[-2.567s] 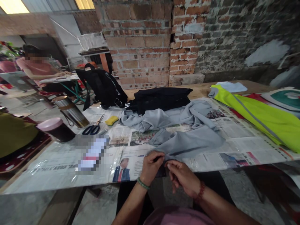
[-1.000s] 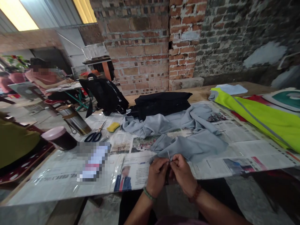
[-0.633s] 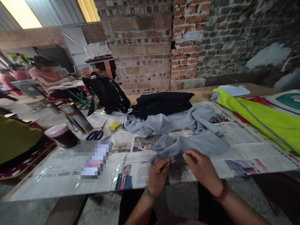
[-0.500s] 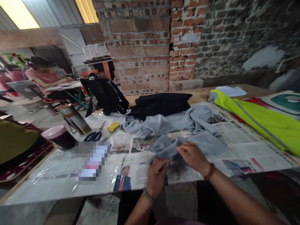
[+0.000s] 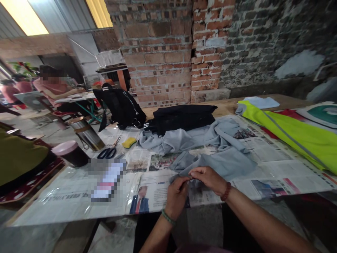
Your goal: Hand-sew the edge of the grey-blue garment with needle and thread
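Both hands meet over the near edge of a grey cloth garment (image 5: pixel 223 163) on the table. My left hand (image 5: pixel 177 195), with a green bead bracelet, is closed in a pinch at the garment's near left edge. Fingertips of my right hand (image 5: pixel 207 177), which wears a red-brown bracelet, are pinched together right beside the left fingertips. Whatever sits between them is too small to make out. The garment spreads in loose folds behind the hands, with its far part up against a folded black cloth (image 5: pixel 184 117).
Newspaper under clear plastic covers the table (image 5: pixel 65 207). On the left are a phone (image 5: pixel 109 181), a lidded dark cup (image 5: pixel 71 154), a steel flask (image 5: pixel 86 133), scissors (image 5: pixel 109 151) and a yellow sponge (image 5: pixel 129 142). A black backpack (image 5: pixel 118 105), yellow vest (image 5: pixel 292 135) and iron (image 5: pixel 323 114) lie farther off.
My right hand has moved left and in to the left fingertips. A thin, needle-like thing seen at the left fingertips before is hidden now. The grey garment lies much the same.
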`<state>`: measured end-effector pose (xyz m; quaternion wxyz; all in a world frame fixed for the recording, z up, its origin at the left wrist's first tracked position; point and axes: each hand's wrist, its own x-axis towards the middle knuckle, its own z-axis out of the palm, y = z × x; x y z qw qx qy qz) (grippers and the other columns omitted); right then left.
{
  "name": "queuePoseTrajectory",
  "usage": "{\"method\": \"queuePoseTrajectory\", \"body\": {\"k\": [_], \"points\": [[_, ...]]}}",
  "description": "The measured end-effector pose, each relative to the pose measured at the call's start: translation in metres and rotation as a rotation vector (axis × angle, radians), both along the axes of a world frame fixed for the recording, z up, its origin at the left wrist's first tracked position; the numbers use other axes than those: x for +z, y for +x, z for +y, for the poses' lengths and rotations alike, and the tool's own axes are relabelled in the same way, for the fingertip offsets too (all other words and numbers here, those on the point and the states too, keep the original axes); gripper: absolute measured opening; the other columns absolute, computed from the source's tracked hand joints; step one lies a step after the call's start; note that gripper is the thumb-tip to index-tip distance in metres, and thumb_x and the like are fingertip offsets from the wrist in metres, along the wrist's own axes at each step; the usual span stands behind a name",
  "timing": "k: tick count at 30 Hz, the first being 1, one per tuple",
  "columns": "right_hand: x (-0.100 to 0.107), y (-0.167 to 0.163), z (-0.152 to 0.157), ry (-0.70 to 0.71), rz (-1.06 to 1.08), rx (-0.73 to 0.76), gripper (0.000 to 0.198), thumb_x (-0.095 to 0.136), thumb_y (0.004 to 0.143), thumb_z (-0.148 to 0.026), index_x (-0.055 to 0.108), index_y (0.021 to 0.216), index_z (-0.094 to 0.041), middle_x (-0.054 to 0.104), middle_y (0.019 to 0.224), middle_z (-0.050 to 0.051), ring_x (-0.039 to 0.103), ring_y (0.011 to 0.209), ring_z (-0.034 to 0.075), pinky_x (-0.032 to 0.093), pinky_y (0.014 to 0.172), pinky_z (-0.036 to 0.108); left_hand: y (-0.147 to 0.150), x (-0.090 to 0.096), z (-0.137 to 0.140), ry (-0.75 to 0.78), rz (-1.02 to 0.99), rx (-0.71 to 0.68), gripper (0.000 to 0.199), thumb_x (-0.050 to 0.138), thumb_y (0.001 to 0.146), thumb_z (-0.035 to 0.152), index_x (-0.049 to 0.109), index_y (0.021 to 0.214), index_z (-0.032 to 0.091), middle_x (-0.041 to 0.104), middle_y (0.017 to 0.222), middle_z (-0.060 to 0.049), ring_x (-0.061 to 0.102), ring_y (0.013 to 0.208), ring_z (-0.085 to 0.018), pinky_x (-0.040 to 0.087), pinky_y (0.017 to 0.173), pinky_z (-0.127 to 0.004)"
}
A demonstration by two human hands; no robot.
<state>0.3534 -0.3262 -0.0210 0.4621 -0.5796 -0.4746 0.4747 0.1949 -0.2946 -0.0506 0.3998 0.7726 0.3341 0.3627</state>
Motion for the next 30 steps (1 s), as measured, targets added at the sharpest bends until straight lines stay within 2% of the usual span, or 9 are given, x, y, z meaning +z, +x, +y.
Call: {"method": "queuePoseTrajectory", "body": {"k": [4,7,15,19,25,30], "points": [[-0.008,0.0,0.003,0.054,0.013,-0.061,0.03,0.051,0.074,-0.039,0.064,0.078,-0.012,0.063,0.073,0.005,0.056,0.073,0.016,0.04,0.072,0.027,-0.001,0.004,-0.001,-0.008,0.032,-0.029,0.034,0.05,0.065,0.006,0.06,0.095,0.018,0.064,0.093,-0.003,0.057,0.088,-0.017,0.045,0.08,-0.03],[-0.011,0.0,0.004,0.043,0.116,-0.138,0.028,0.054,0.072,-0.039,0.06,0.073,-0.012,0.059,0.066,0.003,0.054,0.067,0.014,0.039,0.068,0.025,-0.001,0.005,0.0,0.03,0.061,-0.033,0.048,0.044,0.055,-0.001,0.058,0.096,0.017,0.062,0.094,-0.003,0.056,0.091,-0.017,0.044,0.083,-0.03],[-0.007,-0.006,0.009,0.041,0.265,-0.259,0.026,0.06,0.065,-0.038,0.056,0.061,-0.013,0.055,0.057,0.002,0.05,0.058,0.011,0.04,0.061,0.023,0.002,0.001,0.004,0.015,0.04,0.007,0.039,0.039,0.062,0.001,0.062,0.089,0.017,0.066,0.085,-0.002,0.06,0.08,-0.015,0.047,0.074,-0.027],[-0.007,-0.004,0.014,0.001,0.349,-0.314,0.027,0.06,0.064,-0.039,0.054,0.069,-0.013,0.052,0.056,-0.001,0.045,0.046,0.007,0.035,0.044,0.019,0.001,0.002,0.002,-0.047,-0.007,0.026,0.034,0.039,0.062,0.004,0.063,0.083,0.016,0.066,0.077,-0.001,0.06,0.072,-0.014,0.047,0.068,-0.025],[0.006,0.002,0.016,-0.016,0.413,-0.148,0.032,0.055,0.072,-0.044,0.048,0.085,-0.016,0.057,0.07,-0.001,0.053,0.044,0.008,0.032,0.034,0.016,-0.001,0.004,0.005,-0.151,-0.027,0.052,0.029,0.04,0.065,0.01,0.064,0.08,0.015,0.065,0.077,-0.001,0.059,0.074,-0.015,0.046,0.069,-0.025],[0.016,0.007,0.019,-0.006,0.522,-0.05,0.028,0.055,0.076,-0.04,0.045,0.09,-0.018,0.057,0.067,-0.001,0.061,0.056,0.014,0.045,0.044,0.022,-0.002,0.004,0.006,-0.167,-0.055,0.047,0.029,0.04,0.063,0.01,0.063,0.08,0.016,0.065,0.077,-0.001,0.058,0.075,-0.015,0.045,0.071,-0.026]]}}
